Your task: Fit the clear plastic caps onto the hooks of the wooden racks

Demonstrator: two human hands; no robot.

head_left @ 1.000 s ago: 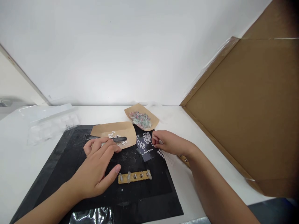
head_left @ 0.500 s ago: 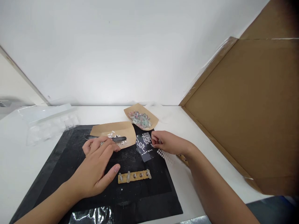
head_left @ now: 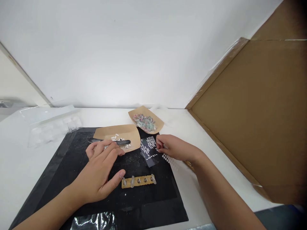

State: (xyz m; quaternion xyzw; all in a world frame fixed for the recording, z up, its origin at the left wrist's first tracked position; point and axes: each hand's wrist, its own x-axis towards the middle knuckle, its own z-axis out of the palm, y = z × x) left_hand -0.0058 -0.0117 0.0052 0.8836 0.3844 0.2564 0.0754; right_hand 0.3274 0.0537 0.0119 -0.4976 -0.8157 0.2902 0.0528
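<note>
Near you, a shiny plastic piece (head_left: 93,221) is cut off by the bottom of the view, over the black mat (head_left: 148,204). Farther in, a tan strip (head_left: 139,181) lies between the mat's middle and right edge, long axis nearly left-right, right end slightly farther from you. Your left hand (head_left: 103,175) lies palm down, thumb spread wide from close-set fingers, over the near tray (head_left: 105,131). A black file (head_left: 124,142) crosses that tray left-right, partly hidden by your fingers; small white bits (head_left: 117,137) lie inside. By the mat's right edge, your right hand (head_left: 172,147) has narrow, curled fingers at a sticker sheet (head_left: 148,148); you cannot tell whether they grip it. Your forearm hides most of another strip (head_left: 189,164). At the mat's far right corner, the far tray (head_left: 157,123) holds glossy, coloured pieces (head_left: 145,123), hard to make out.
</note>
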